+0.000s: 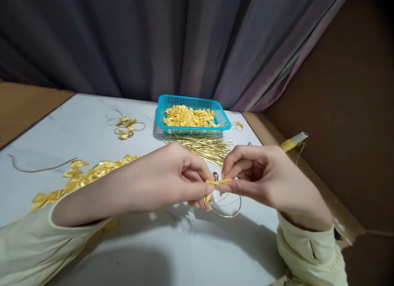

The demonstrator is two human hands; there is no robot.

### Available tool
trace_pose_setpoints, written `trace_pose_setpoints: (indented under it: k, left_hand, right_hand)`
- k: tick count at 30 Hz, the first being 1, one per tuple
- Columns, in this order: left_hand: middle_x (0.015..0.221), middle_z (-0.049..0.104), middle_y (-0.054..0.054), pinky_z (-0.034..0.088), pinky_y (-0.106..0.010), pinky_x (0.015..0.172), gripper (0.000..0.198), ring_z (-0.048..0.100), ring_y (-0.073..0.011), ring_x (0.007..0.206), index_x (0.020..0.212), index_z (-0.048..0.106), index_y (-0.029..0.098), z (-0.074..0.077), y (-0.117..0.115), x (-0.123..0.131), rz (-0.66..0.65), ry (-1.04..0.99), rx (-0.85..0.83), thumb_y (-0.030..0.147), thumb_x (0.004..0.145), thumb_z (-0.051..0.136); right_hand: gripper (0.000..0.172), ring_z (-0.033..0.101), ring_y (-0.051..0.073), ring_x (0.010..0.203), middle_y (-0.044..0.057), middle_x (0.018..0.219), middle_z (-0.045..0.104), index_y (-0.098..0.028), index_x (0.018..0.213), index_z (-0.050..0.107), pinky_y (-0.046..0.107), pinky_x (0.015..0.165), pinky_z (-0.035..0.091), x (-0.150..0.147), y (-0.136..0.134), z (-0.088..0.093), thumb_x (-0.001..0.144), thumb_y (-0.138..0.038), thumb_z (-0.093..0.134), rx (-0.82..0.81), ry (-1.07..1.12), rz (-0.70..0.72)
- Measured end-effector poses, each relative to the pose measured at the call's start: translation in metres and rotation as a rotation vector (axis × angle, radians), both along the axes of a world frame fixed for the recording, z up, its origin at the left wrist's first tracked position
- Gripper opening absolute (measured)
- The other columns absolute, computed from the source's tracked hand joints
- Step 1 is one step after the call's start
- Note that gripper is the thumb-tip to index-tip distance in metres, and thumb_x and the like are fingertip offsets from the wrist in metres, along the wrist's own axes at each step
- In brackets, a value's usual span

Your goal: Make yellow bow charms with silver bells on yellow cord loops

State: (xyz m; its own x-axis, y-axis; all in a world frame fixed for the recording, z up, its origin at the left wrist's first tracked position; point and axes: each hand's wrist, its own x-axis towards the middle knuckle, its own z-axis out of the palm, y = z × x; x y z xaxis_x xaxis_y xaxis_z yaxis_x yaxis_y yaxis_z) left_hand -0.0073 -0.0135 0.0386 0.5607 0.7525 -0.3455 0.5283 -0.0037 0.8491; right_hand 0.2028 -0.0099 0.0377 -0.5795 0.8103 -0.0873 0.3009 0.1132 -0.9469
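Observation:
Above the white table, both hands meet at a small yellow ribbon bow [218, 181]. My left hand [184, 179] pinches the bow's left side between thumb and fingers. From the right, my right hand [255, 175] pinches the other side, its thumb tip almost touching the left one. A small silver bell [215, 176] shows just behind the bow. Below the fingertips hangs a loop of thin gold cord [235, 215]. The fingers partly cover the bow, so how the cord joins it is hidden.
Behind the hands, a blue basket [193, 130] holds many yellow bows, with gold cords [206, 148] piled before it. Yellow bows [76, 179] lie left, partly behind my forearm. Finished-looking looped bows [124, 128] lie farther back. A yellow-and-white spool [294, 142] stands right.

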Motion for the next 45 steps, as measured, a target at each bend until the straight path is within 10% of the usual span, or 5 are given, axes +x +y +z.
trace_pose_setpoints:
  k: [10,21,31,45]
  left_hand:
    - [0.071,0.077,0.001,0.055,-0.016,0.063,0.01,0.072,-0.0122,0.067,0.072,0.075,0.018,0.014,0.007,0.005,0.081,-0.216,-0.272,0.019,0.078,0.066]
    - [0.068,0.077,0.002,0.055,-0.012,0.058,0.011,0.073,-0.0105,0.064,0.072,0.073,0.018,0.014,0.01,0.005,0.057,-0.186,-0.331,0.017,0.081,0.067]
    - [0.071,0.077,0.004,0.055,-0.015,0.063,0.008,0.074,-0.0119,0.071,0.074,0.071,0.02,0.01,0.009,0.003,-0.006,-0.185,-0.361,0.02,0.081,0.067]
    - [0.071,0.077,0.002,0.054,-0.018,0.066,0.01,0.072,-0.0143,0.072,0.075,0.072,0.02,0.013,0.005,0.006,0.001,-0.077,-0.18,0.025,0.079,0.065]
  right_hand:
    - [0.023,0.054,0.008,0.059,0.002,0.068,0.063,-0.014,0.082,0.063,0.016,0.047,0.039,0.013,-0.001,0.014,0.079,-0.036,0.072,0.063,-0.07,-0.056]
    - [0.007,0.033,0.002,0.042,-0.008,0.046,0.039,-0.015,0.078,0.064,0.014,0.038,0.023,0.002,-0.006,0.007,0.076,-0.018,0.07,0.365,-0.232,0.032]
    - [0.008,0.053,0.006,0.054,-0.001,0.066,0.068,-0.013,0.082,0.072,0.015,0.047,0.037,0.004,-0.006,0.009,0.08,-0.016,0.065,0.291,-0.271,0.119]
    - [0.009,0.05,0.006,0.052,0.001,0.066,0.067,-0.013,0.082,0.072,0.017,0.046,0.037,0.007,0.002,0.009,0.08,-0.02,0.067,0.24,-0.213,0.126]
